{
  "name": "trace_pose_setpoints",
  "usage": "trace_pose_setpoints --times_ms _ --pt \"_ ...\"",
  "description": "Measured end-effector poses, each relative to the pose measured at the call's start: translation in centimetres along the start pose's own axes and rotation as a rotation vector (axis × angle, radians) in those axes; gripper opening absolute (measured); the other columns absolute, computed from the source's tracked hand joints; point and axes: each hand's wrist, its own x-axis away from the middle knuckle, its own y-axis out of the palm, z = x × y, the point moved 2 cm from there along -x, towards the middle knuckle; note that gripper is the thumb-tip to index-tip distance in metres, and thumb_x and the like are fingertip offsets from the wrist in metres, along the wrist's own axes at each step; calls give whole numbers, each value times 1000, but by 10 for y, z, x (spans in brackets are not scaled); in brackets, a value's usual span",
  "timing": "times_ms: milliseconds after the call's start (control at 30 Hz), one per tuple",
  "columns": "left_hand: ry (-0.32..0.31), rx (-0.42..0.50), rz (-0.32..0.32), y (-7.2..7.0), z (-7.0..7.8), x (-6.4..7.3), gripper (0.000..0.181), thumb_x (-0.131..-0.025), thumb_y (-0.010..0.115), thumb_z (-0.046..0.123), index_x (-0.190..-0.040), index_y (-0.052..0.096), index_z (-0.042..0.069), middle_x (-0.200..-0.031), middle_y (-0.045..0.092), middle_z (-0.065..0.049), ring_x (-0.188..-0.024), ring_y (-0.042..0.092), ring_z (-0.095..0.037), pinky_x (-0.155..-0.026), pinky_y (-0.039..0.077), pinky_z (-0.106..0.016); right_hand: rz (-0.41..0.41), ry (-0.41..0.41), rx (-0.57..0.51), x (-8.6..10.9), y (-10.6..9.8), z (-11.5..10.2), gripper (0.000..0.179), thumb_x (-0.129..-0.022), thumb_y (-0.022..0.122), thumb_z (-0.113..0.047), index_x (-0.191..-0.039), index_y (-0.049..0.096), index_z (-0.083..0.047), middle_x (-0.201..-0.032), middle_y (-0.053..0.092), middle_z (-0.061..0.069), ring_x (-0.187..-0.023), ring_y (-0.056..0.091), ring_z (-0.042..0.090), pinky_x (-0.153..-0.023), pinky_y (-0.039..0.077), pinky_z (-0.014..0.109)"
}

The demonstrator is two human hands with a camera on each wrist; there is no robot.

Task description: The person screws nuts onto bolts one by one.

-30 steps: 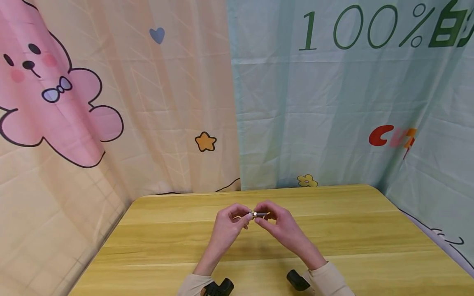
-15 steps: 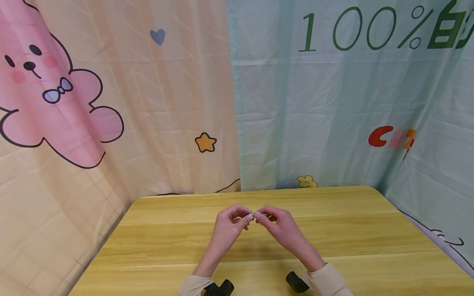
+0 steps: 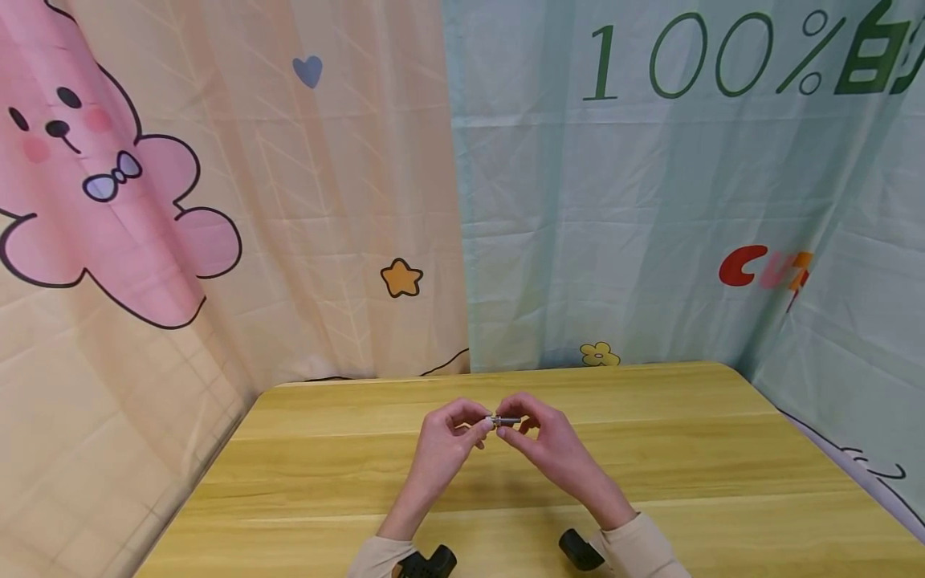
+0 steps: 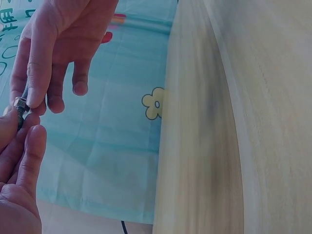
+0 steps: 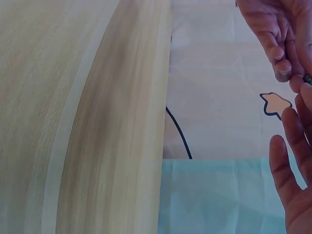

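Note:
A small metal bolt point(image 3: 511, 421) lies roughly level between the two hands, above the table's middle. My left hand point(image 3: 446, 441) pinches its left end between thumb and fingertips. A hex nut point(image 4: 21, 103) sits on the threaded shaft, close to the left fingertips. The right hand point(image 3: 547, 440) has its thumb and index finger curled on either side of the nut, with the shaft pointing in toward that palm. In the left wrist view a right fingertip lies against the nut. Most of the bolt is hidden by fingers in the right wrist view.
A wood-grain table point(image 3: 303, 474) spreads beneath the hands. Printed curtains point(image 3: 347, 201) hang behind it and along both sides. Black wrist devices point(image 3: 580, 550) sit at both cuffs.
The right thumb and index finger closed over the nut half a second ago, then spread slightly, so the shaft shows again. The left hand keeps its hold and place.

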Motion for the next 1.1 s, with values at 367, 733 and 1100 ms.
trace_pose_setpoints --times_ms 367,733,1100 --pt "33 -5 8 -1 -32 -8 10 -91 73 14 -97 71 6 -90 67 -9 -72 63 -16 -66 57 -31 6 72 17 1 0 1 16 -94 66 -40 -100 69 -26 -93 66 -16 -86 63 10 -76 53 33" --pt "22 -4 15 -1 -32 -8 9 -91 72 12 -97 71 5 -91 67 -9 -72 63 -16 -66 57 -31 11 37 -35 0 1 2 25 -91 73 -20 -114 65 -15 -106 66 -10 -98 62 12 -75 53 32" --pt "13 -1 2 0 -4 -2 7 -91 68 0 -96 69 -3 -89 66 -13 -70 62 -13 -66 58 -33 11 19 -10 0 0 1 14 -93 70 -24 -106 67 -23 -101 66 -12 -93 62 10 -77 53 31"
